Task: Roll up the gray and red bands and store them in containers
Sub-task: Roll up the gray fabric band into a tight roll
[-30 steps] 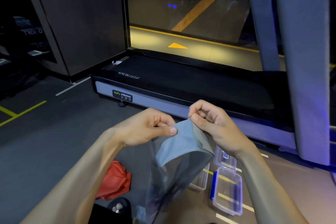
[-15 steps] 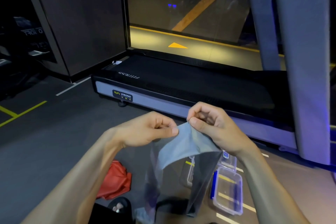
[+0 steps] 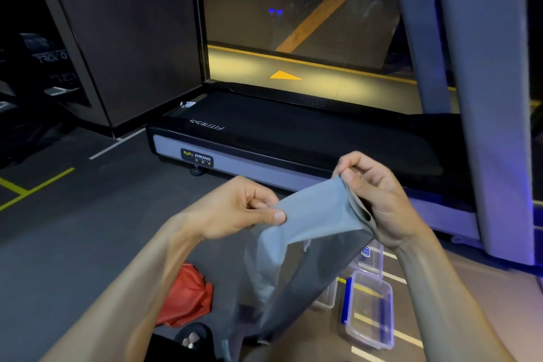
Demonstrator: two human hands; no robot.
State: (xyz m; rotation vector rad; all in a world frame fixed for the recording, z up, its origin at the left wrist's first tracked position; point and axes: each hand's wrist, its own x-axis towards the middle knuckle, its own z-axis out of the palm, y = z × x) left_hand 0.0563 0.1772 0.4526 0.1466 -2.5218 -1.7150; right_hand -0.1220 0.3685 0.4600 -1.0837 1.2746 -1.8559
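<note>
Dim, blue-tinged, wide-angle edge distortion

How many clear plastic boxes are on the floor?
3 visible, all right of the hanging gray band: a blue-clipped box nearest, one with a blue label behind it, and one partly hidden by the band. More may be hidden.

1. The gray band (image 3: 311, 217) looks like thin, smooth rubbery sheet, matt, and the hanging lower part is see-through enough to show stuff behind it.
2. The red band (image 3: 188, 297) is crumpled on the floor with a slight sheen, same stretchy-looking material.
3. The containers (image 3: 370, 308) are clear glossy plastic, one with a blue plastic clip.
4. The floor (image 3: 73, 238) is dark, matt, a bit grainy, with painted lines.
5. The treadmill (image 3: 293, 138) has a matt black textured belt and a smooth, lightly shiny gray side rail.
</note>
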